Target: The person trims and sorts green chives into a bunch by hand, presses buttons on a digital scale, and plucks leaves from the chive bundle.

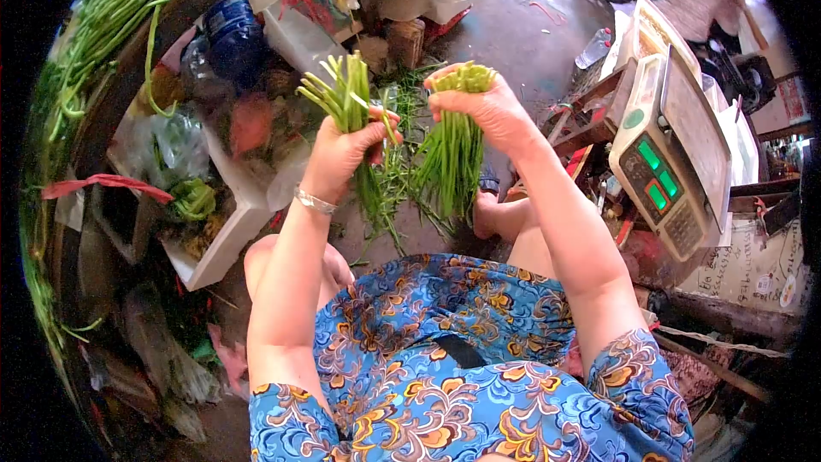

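Observation:
My left hand (349, 150) is closed round a small bunch of green stems (346, 94), their pale cut ends fanning upward and the leafy ends hanging below. Beside it, my right hand (487, 107) grips a thicker bunch of thin green stalks (453, 154), cut ends level at the top and long green tips drooping down. The two bunches are apart. Under them, loose green scraps (393, 197) lie scattered on the floor between my feet. The exact kind of greens cannot be made out.
To my right stands a digital scale (663, 175) with lit green figures. A white foam box (227, 231) sits at my left near a blue water jug (231, 38). Long green stalks (120, 26) hang over the upper-left edge. A plastic bottle (593, 49) lies farther off.

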`<state>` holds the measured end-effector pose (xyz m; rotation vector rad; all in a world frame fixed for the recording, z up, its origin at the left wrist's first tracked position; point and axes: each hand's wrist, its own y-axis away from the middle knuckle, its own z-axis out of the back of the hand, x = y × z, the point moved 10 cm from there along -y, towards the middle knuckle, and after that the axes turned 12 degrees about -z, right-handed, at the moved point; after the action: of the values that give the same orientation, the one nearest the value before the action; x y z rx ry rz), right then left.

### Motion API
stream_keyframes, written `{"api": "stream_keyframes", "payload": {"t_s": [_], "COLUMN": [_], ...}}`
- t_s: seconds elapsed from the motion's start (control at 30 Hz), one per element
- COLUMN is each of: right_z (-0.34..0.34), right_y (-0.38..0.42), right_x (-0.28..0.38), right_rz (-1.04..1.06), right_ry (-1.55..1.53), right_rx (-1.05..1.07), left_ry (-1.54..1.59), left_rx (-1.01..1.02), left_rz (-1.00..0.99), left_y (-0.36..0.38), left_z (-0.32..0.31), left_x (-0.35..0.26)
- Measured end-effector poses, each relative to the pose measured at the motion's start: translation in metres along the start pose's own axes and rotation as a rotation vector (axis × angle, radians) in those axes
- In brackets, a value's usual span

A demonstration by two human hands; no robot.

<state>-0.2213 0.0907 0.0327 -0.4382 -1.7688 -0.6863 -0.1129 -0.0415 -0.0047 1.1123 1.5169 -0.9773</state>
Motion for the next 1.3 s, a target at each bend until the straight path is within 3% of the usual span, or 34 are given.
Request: {"api": "stream_keyframes", "payload": {"t_s": [0.17, 0.3, 0.4, 0.47, 0.57, 0.67, 0.87, 1.1, 1.3], "right_z": [-0.020, -0.030, -0.020, 0.002, 0.009, 0.002, -0.012, -0.024, -0.015], "right_y": [-0.008, -0.010, -0.013, -0.018, -0.014, -0.012, -0.009, -0.008, -0.003], "right_x": [-0.006, -0.017, -0.019, -0.016, -0.011, -0.007, 0.001, 0.002, 0.004], "right_rz": [0.065, -0.028, -0.014, 0.025, 0.067, 0.064, 0.042, 0.077, 0.042], "right_ry": [0.153, 0.125, 0.135, 0.093, 0.059, 0.027, -0.044, 0.035, 0.040], "right_rx": [0.024, 0.123, 0.079, -0.106, -0.151, -0.079, -0.002, 0.069, -0.005], "left_ry": [-0.066, -0.084, -0.074, -0.069, -0.084, -0.087, -0.001, -0.056, 0.056], "left_rx": [0.081, 0.115, 0.014, -0.021, -0.064, 0.099, 0.097, 0.251, 0.137], "left_rz": [0.024, 0.039, 0.111, 0.081, 0.036, 0.103, 0.185, 0.235, 0.152], "left_y": [0.002, 0.002, 0.003, 0.001, 0.001, 0.003, 0.010, 0.015, 0.017], "left_z": [-0.012, -0.015, -0.008, -0.004, 0.001, -0.011, -0.026, -0.041, -0.042], "left_x": [0.008, 0.015, 0.017, 0.012, 0.002, 0.008, 0.017, 0.031, 0.009]}}
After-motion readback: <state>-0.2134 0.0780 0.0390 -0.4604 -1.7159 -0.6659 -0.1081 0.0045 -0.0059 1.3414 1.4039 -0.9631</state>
